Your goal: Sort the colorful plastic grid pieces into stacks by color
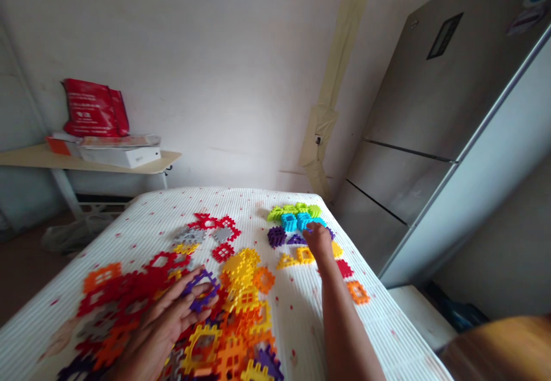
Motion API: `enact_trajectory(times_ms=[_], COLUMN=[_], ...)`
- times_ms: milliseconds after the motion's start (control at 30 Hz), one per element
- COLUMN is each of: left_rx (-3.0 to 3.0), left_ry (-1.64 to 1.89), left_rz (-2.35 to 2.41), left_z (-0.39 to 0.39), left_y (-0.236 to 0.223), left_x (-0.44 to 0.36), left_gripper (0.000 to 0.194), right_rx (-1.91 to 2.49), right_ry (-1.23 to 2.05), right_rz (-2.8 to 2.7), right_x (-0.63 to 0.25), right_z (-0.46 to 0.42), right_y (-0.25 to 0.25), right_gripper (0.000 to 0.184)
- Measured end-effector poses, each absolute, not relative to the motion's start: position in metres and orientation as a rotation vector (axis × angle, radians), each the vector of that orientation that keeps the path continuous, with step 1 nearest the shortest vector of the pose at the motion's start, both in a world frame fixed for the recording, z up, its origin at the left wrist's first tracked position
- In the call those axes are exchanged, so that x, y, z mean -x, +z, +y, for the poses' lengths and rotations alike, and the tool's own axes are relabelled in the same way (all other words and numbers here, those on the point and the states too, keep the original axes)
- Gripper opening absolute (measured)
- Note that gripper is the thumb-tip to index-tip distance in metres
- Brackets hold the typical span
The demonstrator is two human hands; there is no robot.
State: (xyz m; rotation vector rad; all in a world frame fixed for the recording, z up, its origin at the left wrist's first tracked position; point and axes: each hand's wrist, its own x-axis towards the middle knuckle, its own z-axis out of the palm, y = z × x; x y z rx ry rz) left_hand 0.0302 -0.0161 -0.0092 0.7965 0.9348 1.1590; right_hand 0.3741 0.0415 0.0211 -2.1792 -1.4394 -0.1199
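Observation:
My left hand [167,312] is over a mixed heap of toothed plastic building tiles, its fingers and thumb around a purple open-centred tile [202,290]. Beneath and beside it lie red tiles [142,289], orange tiles [232,355] and a stack of yellow tiles [241,269]. My right hand [317,236] reaches forward to the sorted rows on the right, fingers curled down at the purple row. What its fingertips hold, if anything, is hidden. Near it are a dark purple cube [276,236], blue cubes [289,222], lime green pieces [295,211] and yellow pieces [305,255].
A white dotted cloth [297,335] covers the table. Grey and red tiles [222,252] lie at centre left; an orange tile [358,292] sits near the right edge. A fridge [400,111] stands right. A side table [26,156] with a red bag [94,108] is back left.

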Motion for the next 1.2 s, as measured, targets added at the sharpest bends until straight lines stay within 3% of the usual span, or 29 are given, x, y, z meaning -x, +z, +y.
enact_trajectory(times_ms=[300, 500, 900, 1067, 1200], left_rx=[-0.93, -0.907, -0.892, -0.92, -0.92], left_ry=[1.18, 1.261, 1.227, 1.206, 1.193], left_rz=[1.035, 0.978, 0.979, 1.004, 0.998], left_z=[-0.015, -0.014, -0.011, -0.012, -0.013], left_y=[-0.001, -0.005, -0.009, -0.006, -0.003], left_x=[-0.031, -0.028, -0.028, -0.029, -0.029], left_gripper=[0.047, 0.045, 0.046, 0.052, 0.061], right_rx=[1.34, 1.38, 1.299, 1.319, 1.584], right_ry=[0.527, 0.218, 0.099, 0.026, -0.112], right_rz=[-1.992, -2.22, -2.236, -2.164, -1.878], right_x=[-0.241, -0.185, -0.174, -0.196, -0.257], right_z=[0.012, -0.013, -0.016, -0.002, 0.018], right_y=[0.052, 0.038, 0.031, 0.04, 0.055], right_gripper=[0.021, 0.04, 0.028, 0.034, 0.035])
